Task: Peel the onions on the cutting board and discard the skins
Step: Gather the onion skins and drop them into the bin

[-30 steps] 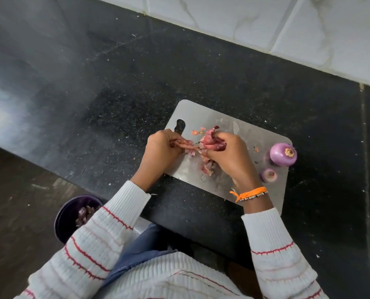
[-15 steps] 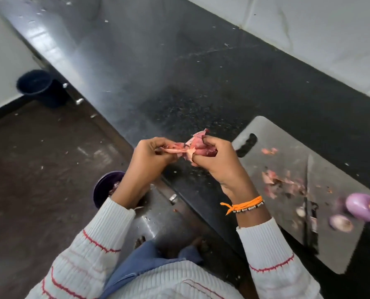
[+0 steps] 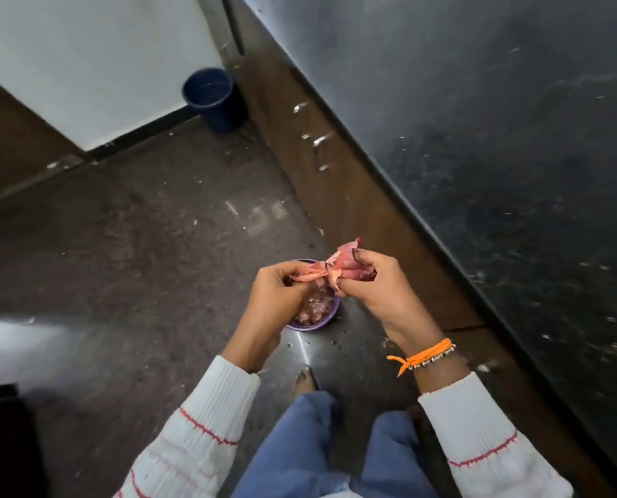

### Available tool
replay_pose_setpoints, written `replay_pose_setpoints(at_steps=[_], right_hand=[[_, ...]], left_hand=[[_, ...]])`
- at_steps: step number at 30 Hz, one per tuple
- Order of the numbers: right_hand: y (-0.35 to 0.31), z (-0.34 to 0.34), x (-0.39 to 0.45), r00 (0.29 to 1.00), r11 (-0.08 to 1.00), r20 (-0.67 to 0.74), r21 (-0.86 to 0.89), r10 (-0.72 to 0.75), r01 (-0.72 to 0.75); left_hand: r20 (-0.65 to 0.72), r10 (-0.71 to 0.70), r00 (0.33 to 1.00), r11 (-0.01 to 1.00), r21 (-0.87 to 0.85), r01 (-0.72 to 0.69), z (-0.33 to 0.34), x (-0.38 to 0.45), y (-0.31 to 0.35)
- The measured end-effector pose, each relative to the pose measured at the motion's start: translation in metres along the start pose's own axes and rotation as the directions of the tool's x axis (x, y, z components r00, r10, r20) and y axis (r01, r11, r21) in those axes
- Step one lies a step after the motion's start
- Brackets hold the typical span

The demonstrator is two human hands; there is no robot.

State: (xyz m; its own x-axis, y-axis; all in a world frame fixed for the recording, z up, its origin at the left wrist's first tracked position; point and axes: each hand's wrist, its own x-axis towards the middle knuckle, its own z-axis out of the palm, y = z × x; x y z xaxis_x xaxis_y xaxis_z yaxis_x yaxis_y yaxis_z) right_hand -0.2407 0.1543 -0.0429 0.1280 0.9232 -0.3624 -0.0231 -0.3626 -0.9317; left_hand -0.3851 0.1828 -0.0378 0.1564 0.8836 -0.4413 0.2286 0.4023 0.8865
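A bunch of pink onion skins (image 3: 339, 266) is held between both hands, above the floor beside the counter. My left hand (image 3: 276, 296) grips the left end of the bunch with curled fingers. My right hand (image 3: 375, 287) grips the right end and wears an orange band at the wrist. Directly below the hands a small purple bin (image 3: 314, 319) stands on the floor with onion scraps inside; the hands hide much of it. The cutting board and the onions are out of view.
The black stone counter (image 3: 497, 156) runs along the right, with brown drawer fronts and metal handles (image 3: 319, 145) below it. A dark blue bucket (image 3: 211, 97) stands on the floor by the white wall. My jeans and one foot (image 3: 305, 381) are below the hands.
The view has swung left, off the cutting board and down to the floor. Both hands carried the onion skins from the board past the counter edge to above the purple bin.
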Motion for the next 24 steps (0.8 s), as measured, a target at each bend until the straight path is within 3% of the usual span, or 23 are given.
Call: replay_pose_setpoints(at_steps=[10, 17, 24], right_hand=[[0.106, 0.077, 0.098, 0.969, 0.969, -0.018, 0.041, 0.246, -0.245], [0.223, 0.11, 0.179, 0.906, 0.901, -0.018, 0.113, 0.423, -0.419], [0.322, 0.122, 0.236, 0.859, 0.861, -0.077, 0.094, 0.507, -0.5]], left_hand=[[-0.051, -0.275, 0.96, 0.958, -0.098, 0.269, -0.043, 0.106, -0.107], [-0.025, -0.446, 0.895, 0.885, -0.163, 0.437, -0.04, 0.196, -0.224], [-0.018, -0.567, 0.824, 0.812, -0.182, 0.554, -0.033, 0.265, -0.322]])
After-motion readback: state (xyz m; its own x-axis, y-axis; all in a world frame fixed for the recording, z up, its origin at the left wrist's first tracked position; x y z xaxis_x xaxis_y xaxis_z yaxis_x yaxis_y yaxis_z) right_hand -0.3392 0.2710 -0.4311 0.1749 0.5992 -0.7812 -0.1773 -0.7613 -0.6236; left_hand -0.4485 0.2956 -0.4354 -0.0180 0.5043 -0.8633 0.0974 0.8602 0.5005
